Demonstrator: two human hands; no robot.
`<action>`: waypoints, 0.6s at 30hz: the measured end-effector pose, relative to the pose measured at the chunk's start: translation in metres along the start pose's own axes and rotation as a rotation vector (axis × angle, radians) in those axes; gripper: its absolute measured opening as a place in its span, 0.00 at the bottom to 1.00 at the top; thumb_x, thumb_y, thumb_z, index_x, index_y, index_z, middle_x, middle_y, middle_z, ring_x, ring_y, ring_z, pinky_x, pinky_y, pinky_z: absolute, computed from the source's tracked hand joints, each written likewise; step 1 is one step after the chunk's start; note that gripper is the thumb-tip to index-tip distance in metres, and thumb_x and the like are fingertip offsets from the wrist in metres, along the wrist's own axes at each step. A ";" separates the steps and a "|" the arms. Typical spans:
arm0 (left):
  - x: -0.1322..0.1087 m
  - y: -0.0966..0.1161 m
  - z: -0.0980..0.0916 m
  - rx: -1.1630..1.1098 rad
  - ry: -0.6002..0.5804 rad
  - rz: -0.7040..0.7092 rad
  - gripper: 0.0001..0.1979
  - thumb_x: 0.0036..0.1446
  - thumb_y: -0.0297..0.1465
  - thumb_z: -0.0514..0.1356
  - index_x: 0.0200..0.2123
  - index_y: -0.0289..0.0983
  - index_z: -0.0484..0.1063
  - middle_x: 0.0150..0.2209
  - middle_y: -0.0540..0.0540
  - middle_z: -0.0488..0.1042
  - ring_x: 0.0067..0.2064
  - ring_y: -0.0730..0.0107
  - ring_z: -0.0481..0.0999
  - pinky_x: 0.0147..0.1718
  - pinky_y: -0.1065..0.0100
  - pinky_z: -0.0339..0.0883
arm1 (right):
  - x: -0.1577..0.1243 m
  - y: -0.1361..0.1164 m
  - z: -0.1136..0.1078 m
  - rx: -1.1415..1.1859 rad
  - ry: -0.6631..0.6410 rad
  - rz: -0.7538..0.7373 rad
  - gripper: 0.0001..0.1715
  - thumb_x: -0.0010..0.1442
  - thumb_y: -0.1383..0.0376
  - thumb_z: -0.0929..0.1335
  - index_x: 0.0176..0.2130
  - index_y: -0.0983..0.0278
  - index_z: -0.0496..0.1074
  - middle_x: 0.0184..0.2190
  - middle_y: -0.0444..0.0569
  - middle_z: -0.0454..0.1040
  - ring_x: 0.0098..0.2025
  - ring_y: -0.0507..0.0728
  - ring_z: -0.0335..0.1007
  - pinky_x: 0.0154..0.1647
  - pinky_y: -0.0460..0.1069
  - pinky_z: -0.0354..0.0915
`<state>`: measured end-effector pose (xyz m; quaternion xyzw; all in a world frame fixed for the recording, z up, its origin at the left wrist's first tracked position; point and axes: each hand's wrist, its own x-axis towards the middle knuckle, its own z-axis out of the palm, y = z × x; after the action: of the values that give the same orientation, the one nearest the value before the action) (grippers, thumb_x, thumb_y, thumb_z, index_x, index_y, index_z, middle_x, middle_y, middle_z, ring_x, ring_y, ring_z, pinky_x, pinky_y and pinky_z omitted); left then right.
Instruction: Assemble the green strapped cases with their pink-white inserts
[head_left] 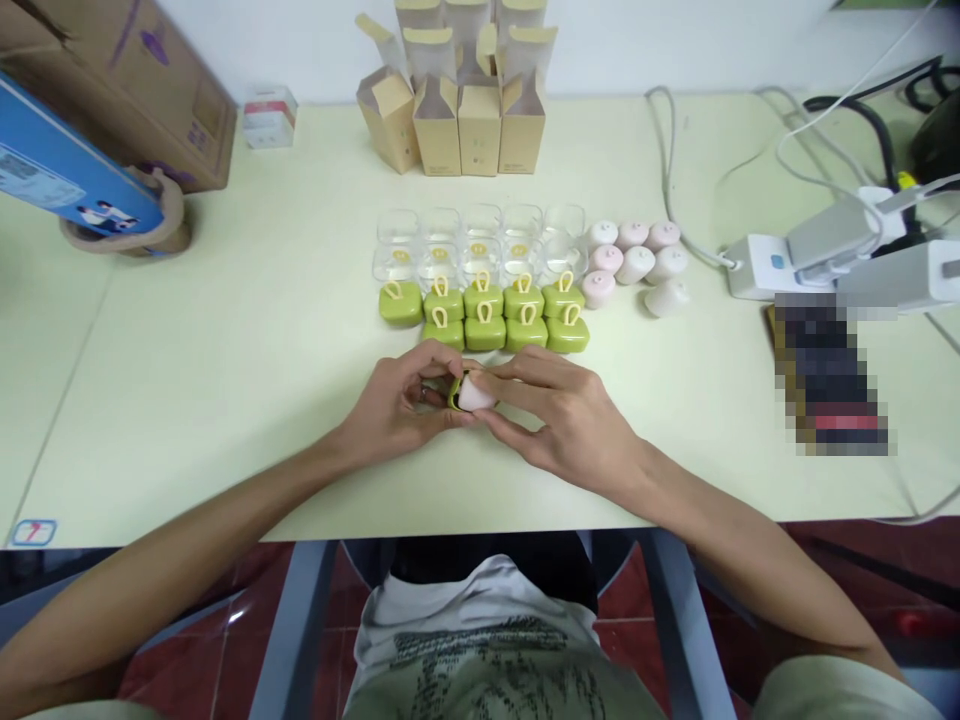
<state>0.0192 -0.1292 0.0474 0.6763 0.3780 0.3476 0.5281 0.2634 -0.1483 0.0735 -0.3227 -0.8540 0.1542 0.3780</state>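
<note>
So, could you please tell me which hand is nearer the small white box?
Left. The left hand is in front of the small white box and to its right; the right hand is farther right.

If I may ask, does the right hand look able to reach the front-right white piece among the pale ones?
Probably yes: only tabletop shows between the right hand and that white piece, though the hand is busy with a pinkish piece.
</note>
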 end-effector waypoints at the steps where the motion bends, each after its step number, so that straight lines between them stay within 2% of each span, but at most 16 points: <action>1: 0.000 0.000 0.000 -0.007 0.003 -0.004 0.25 0.53 0.39 0.82 0.45 0.39 0.74 0.40 0.46 0.82 0.36 0.69 0.82 0.31 0.73 0.78 | 0.000 0.000 0.000 -0.002 -0.010 0.009 0.09 0.74 0.66 0.73 0.52 0.64 0.83 0.41 0.52 0.85 0.40 0.60 0.81 0.43 0.56 0.81; 5: 0.003 -0.001 -0.002 -0.090 -0.009 0.014 0.25 0.52 0.35 0.83 0.45 0.40 0.74 0.40 0.49 0.83 0.37 0.70 0.83 0.32 0.73 0.78 | -0.001 0.003 0.002 0.008 -0.005 0.047 0.12 0.75 0.60 0.73 0.55 0.61 0.82 0.43 0.52 0.86 0.44 0.61 0.83 0.47 0.57 0.81; 10: 0.007 -0.002 -0.005 -0.177 -0.054 0.090 0.24 0.55 0.30 0.82 0.47 0.41 0.72 0.43 0.51 0.86 0.40 0.72 0.85 0.33 0.77 0.78 | -0.003 0.006 0.009 0.013 0.082 0.005 0.13 0.77 0.61 0.72 0.57 0.61 0.82 0.47 0.52 0.86 0.45 0.60 0.83 0.49 0.57 0.80; 13: 0.007 -0.001 -0.005 -0.168 -0.047 0.118 0.24 0.56 0.31 0.81 0.48 0.40 0.71 0.45 0.50 0.86 0.42 0.70 0.86 0.35 0.75 0.79 | -0.004 0.006 0.011 0.013 0.090 0.004 0.14 0.77 0.59 0.72 0.58 0.61 0.81 0.47 0.52 0.86 0.46 0.61 0.82 0.50 0.58 0.80; 18: 0.008 0.001 -0.001 -0.139 0.034 0.154 0.25 0.60 0.36 0.79 0.49 0.42 0.68 0.52 0.47 0.86 0.49 0.63 0.89 0.40 0.70 0.83 | -0.005 0.007 0.010 0.101 0.108 0.139 0.20 0.75 0.56 0.74 0.62 0.58 0.77 0.55 0.55 0.83 0.53 0.63 0.81 0.55 0.60 0.82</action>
<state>0.0219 -0.1221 0.0495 0.6591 0.3090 0.4238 0.5390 0.2620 -0.1468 0.0607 -0.3693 -0.7990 0.2054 0.4277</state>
